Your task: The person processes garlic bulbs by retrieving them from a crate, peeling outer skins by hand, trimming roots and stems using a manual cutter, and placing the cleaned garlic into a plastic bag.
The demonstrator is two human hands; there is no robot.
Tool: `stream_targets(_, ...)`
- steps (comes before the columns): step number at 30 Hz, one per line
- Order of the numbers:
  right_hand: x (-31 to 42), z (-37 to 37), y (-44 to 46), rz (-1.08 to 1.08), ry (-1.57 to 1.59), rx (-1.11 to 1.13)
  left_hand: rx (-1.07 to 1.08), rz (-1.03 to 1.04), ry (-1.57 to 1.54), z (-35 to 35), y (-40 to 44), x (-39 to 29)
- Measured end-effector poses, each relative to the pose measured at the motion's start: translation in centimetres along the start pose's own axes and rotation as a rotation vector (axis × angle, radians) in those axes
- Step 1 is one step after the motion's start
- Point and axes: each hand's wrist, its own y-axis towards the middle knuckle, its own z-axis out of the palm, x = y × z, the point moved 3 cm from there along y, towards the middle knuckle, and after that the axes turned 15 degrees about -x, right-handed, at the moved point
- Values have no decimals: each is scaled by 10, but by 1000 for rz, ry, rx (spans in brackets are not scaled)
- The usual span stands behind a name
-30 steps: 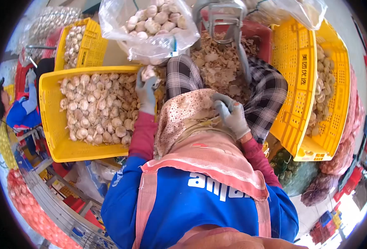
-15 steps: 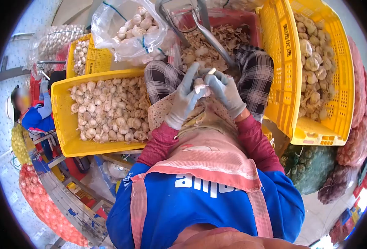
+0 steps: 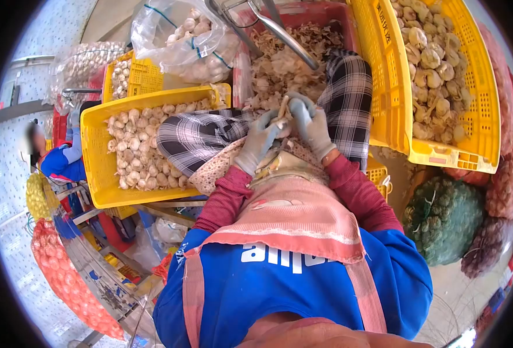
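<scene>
Both gloved hands meet above my lap. My left hand [image 3: 260,140] is closed round the lower side of a garlic bulb [image 3: 281,123], whose stem points up. On the other side, my right hand [image 3: 313,129] has its fingers bent against the same bulb near the stem. The fingers partly cover the bulb. Just beyond the hands, a red crate [image 3: 242,75] holds loose garlic skins [image 3: 274,64]. To the left, a yellow crate [image 3: 101,168] holds many garlic bulbs; my knee overlaps its right part.
A tall yellow crate [image 3: 391,110] of garlic stands at right, near a green net sack [image 3: 445,220]. A clear bag [image 3: 175,52] of garlic and a metal frame [image 3: 280,35] are ahead. Another person [image 3: 62,159] sits at far left, by a red net sack [image 3: 65,284].
My left hand has come from the left crate's edge to my lap with a bulb, meeting my right hand. My left knee has swung outward over the crate, and the view has shifted.
</scene>
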Motion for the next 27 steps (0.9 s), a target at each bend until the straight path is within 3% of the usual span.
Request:
stream_targets(3, -23, -5, 10, 41, 6, -58, 37, -35, 17, -5, -9, -11)
stream_targets(5, -45, -6, 13, 115, -174, 43, -42, -37, -79, -2, -17, -23)
stream_targets(8, -38, -4, 0, -157, -295, 106, -8, -9, -268, 2, -24, -38)
stream_targets(9, -43, -7, -1, -135, -367, 205, -7, -4, -352, 1, -23, -39)
stream_targets(11, -54, -6, -1, -28, -74, 151, 21, 32, -300, -6, -18, -38)
stream_targets(12, -16, -8, -3, -18, -15, 249, 61, 77, -317, -8, -10, -32)
stream_targets(14, 35, 3, -7, 368, 442, 205, 108, 92, -333, -5, -4, -32)
stream_targets(15, 35, 7, -1, 363, 533, 229, 77, 83, -267, -4, -3, -33)
stream_targets(17, 40, 2, 16, 156, 159, 308, 21, 26, -129, 1, -3, -35)
stream_targets(18, 46, 8, 13, 240, 83, 309, -39, 113, -122, 5, 7, -24)
stream_targets(19, 66, 17, 19, -579, -253, 310, -109, 195, -122, 7, 19, -18)
stream_targets(21, 72, 21, 21, -241, -180, 389, -91, 198, -170, 6, 28, -21)
stream_targets(22, 98, 21, 28, -449, -347, 380, -76, 82, -179, 10, 25, -37)
stream_targets(23, 104, 19, 38, -515, -213, 247, -62, -34, -188, 13, 27, -45)
stream_targets(25, 122, 14, 62, -625, -81, 4, -50, -4, -256, 10, 43, -49)
stream_targets(26, 119, 10, 78, -518, -39, -103, 61, 24, -351, 8, 50, -51)
stream_targets(27, 122, 9, 97, -607, -221, -145, 174, 56, -444, 7, 57, -56)
